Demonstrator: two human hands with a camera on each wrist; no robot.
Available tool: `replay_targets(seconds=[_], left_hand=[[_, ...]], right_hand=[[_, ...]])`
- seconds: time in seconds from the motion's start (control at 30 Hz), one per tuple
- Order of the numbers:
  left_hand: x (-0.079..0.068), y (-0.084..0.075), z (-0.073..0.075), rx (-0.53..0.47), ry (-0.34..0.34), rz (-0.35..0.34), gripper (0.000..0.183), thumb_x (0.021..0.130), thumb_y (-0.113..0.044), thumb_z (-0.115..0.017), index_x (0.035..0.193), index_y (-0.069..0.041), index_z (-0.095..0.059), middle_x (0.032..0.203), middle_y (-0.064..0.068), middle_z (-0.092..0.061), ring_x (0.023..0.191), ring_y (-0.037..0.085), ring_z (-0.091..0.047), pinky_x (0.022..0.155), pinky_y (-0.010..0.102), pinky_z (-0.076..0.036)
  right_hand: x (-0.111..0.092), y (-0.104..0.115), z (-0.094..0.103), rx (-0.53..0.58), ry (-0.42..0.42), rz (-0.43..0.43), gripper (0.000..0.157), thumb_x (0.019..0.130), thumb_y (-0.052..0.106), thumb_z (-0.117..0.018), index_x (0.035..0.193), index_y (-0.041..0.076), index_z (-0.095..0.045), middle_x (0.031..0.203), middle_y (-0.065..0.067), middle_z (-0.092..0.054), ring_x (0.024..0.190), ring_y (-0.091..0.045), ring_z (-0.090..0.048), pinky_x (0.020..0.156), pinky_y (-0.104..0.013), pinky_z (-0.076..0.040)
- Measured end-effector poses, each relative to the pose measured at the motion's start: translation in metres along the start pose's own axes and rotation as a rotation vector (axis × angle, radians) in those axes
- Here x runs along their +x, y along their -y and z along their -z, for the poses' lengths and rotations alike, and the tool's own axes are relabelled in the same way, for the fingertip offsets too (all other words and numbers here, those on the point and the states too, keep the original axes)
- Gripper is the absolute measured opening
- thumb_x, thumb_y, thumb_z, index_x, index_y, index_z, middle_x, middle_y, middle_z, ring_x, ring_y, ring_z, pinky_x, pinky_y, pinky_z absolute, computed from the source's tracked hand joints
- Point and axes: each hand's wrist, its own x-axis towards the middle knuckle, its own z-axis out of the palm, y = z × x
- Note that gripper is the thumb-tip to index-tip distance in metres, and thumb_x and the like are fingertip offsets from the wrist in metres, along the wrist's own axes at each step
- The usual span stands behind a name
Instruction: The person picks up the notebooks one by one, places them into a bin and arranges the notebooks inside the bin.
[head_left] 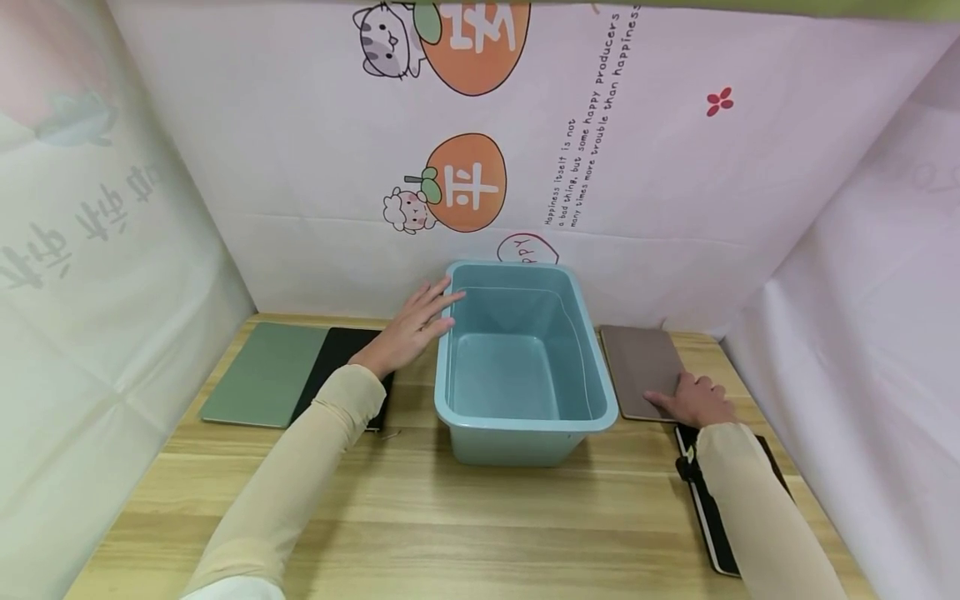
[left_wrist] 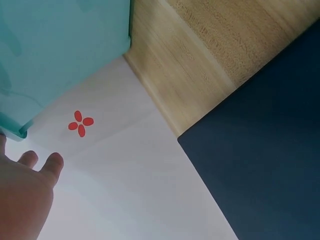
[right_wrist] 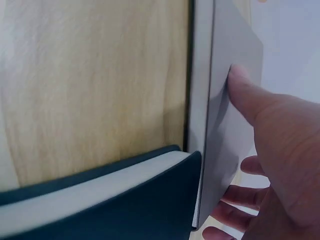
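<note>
A light blue plastic bin stands mid-table, with nothing inside it. My left hand is at its left rim, fingers spread and fairly straight; the left wrist view shows part of that hand by the rim. To the bin's right lies a grey-brown notebook. At its near right corner my right hand grips it, thumb on the cover and fingers curled at the right edge. In the right wrist view the thumb presses the cover. A black notebook lies partly under my right forearm.
Left of the bin lie a green notebook and a black notebook, the latter partly covered by my left wrist. White printed cloth rises behind and on both sides of the wooden table.
</note>
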Motion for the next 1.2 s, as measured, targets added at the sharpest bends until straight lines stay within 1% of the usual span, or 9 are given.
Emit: replay_targets(seconds=[0.17,0.27,0.4,0.6,0.67,0.73,0.83,1.0,1.2], left_hand=[[0.001,0.000,0.000,0.002,-0.001,-0.003,0.051,0.109,-0.044,-0.040,0.159,-0.042,-0.030,0.173,-0.014,-0.003,0.161,0.035,0.005,0.126,0.067,-0.005],[0.001,0.000,-0.001,0.006,0.001,-0.001,0.051,0.109,-0.049,-0.038,0.159,-0.043,-0.029,0.173,-0.013,-0.003,0.161,0.035,0.005,0.126,0.066,-0.005],[0.001,-0.001,-0.001,-0.003,0.000,-0.014,0.053,0.109,-0.050,-0.036,0.160,-0.041,-0.029,0.174,-0.009,-0.003,0.161,0.036,0.004,0.126,0.066,-0.005],[0.002,0.000,-0.003,-0.006,-0.003,-0.021,0.053,0.109,-0.046,-0.036,0.161,-0.038,-0.028,0.175,-0.006,-0.003,0.161,0.037,0.004,0.126,0.067,-0.005],[0.001,0.000,-0.003,-0.005,-0.002,-0.022,0.053,0.110,-0.047,-0.036,0.161,-0.037,-0.027,0.175,-0.006,-0.002,0.161,0.037,0.004,0.126,0.066,-0.004],[0.001,-0.001,-0.003,-0.005,0.000,-0.026,0.054,0.109,-0.048,-0.035,0.161,-0.037,-0.027,0.175,-0.006,-0.002,0.161,0.037,0.003,0.126,0.066,-0.004],[0.001,-0.001,-0.002,-0.010,-0.001,-0.030,0.053,0.109,-0.048,-0.035,0.161,-0.038,-0.027,0.175,-0.005,-0.003,0.161,0.037,0.003,0.126,0.066,-0.004],[0.001,0.000,-0.002,-0.009,-0.001,-0.032,0.053,0.110,-0.047,-0.035,0.161,-0.037,-0.027,0.175,-0.005,-0.003,0.161,0.037,0.003,0.126,0.066,-0.004],[0.000,0.003,-0.002,-0.005,-0.002,-0.046,0.054,0.109,-0.052,-0.032,0.161,-0.038,-0.027,0.175,-0.004,-0.003,0.161,0.035,0.002,0.128,0.062,-0.004]], right_hand=[[0.003,0.002,0.001,0.026,-0.007,-0.038,0.118,0.091,0.076,-0.052,0.147,-0.022,-0.020,0.136,-0.055,-0.031,0.122,-0.072,-0.034,0.094,-0.077,-0.037],[0.004,0.002,0.002,0.046,-0.017,-0.067,0.119,0.088,0.075,-0.057,0.146,-0.022,-0.020,0.134,-0.055,-0.031,0.121,-0.072,-0.035,0.094,-0.076,-0.037],[0.004,0.002,0.004,0.077,-0.038,-0.092,0.121,0.085,0.073,-0.064,0.146,-0.022,-0.020,0.133,-0.055,-0.030,0.119,-0.072,-0.036,0.094,-0.076,-0.037],[0.007,0.001,0.005,0.125,-0.062,-0.052,0.122,0.084,0.067,-0.070,0.148,-0.022,-0.016,0.132,-0.051,-0.022,0.110,-0.069,-0.045,0.087,-0.072,-0.043],[0.008,0.002,0.005,0.148,-0.062,-0.048,0.123,0.083,0.066,-0.072,0.148,-0.023,-0.016,0.132,-0.051,-0.020,0.109,-0.070,-0.043,0.087,-0.072,-0.043],[0.009,0.003,0.005,0.162,-0.055,-0.070,0.123,0.082,0.065,-0.073,0.147,-0.023,-0.017,0.131,-0.053,-0.022,0.112,-0.071,-0.040,0.090,-0.073,-0.041],[0.009,0.004,0.005,0.146,-0.040,-0.095,0.123,0.082,0.066,-0.072,0.146,-0.024,-0.017,0.133,-0.057,-0.026,0.116,-0.071,-0.038,0.094,-0.073,-0.040],[0.006,0.007,0.007,0.130,-0.038,-0.111,0.121,0.083,0.065,-0.071,0.146,-0.024,-0.019,0.135,-0.055,-0.035,0.118,-0.068,-0.039,0.092,-0.071,-0.042],[0.003,0.012,0.008,0.161,-0.082,-0.102,0.121,0.081,0.061,-0.075,0.148,-0.022,-0.017,0.136,-0.054,-0.030,0.120,-0.067,-0.034,0.094,-0.073,-0.040]])
